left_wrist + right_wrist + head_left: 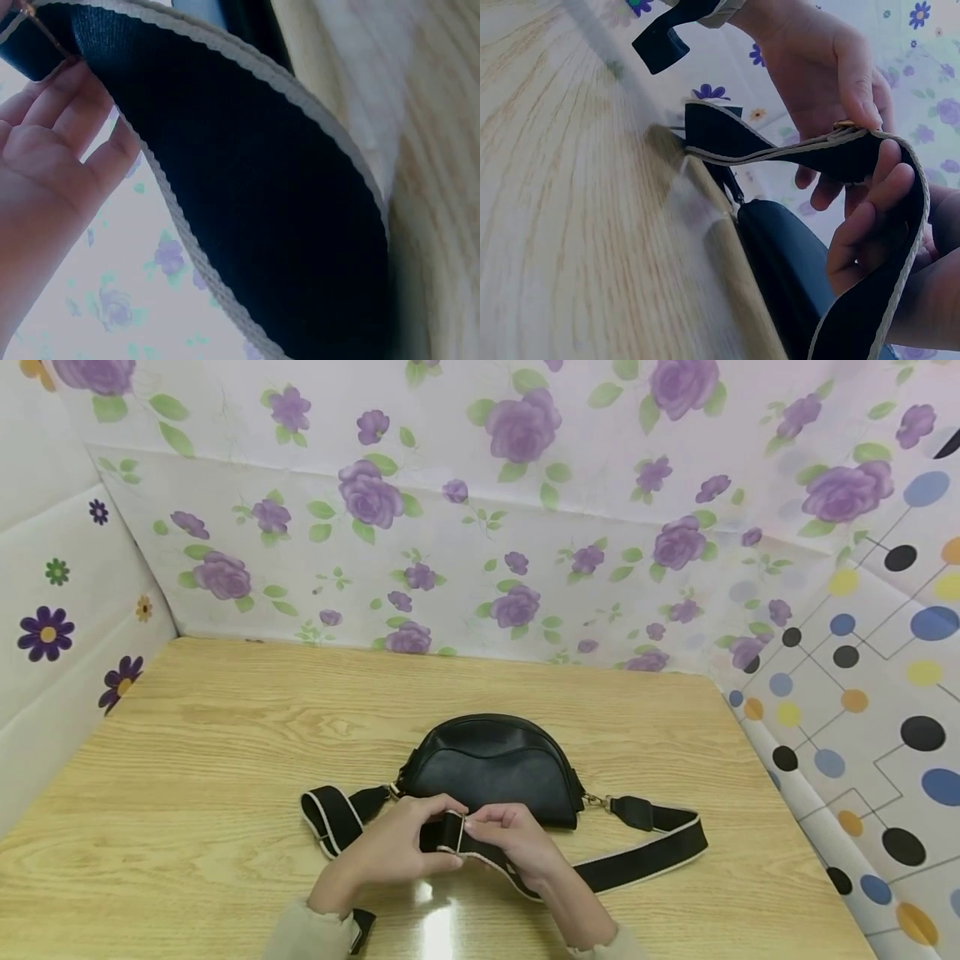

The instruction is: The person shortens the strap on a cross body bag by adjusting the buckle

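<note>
A black strap with white edging [641, 864] is held up in front of a black half-moon bag [487, 777]. My left hand [393, 847] grips the strap at its metal slider buckle [461, 833], thumb below and fingers above. From the other side my right hand [521, 843] pinches the strap right beside that buckle. In the right wrist view the strap [742, 142] twists and bends over the right fingers [881, 191]. A broad stretch of strap [247, 165] fills much of the left wrist view.
The bag lies on a wood-grain table [187, 777], with gold clips [594, 799] joining the strap to its ends. A folded strap loop [326, 818] rests at the left. Flowered sheeting [450, 543] stands behind, dotted sheeting [862, 710] on the right.
</note>
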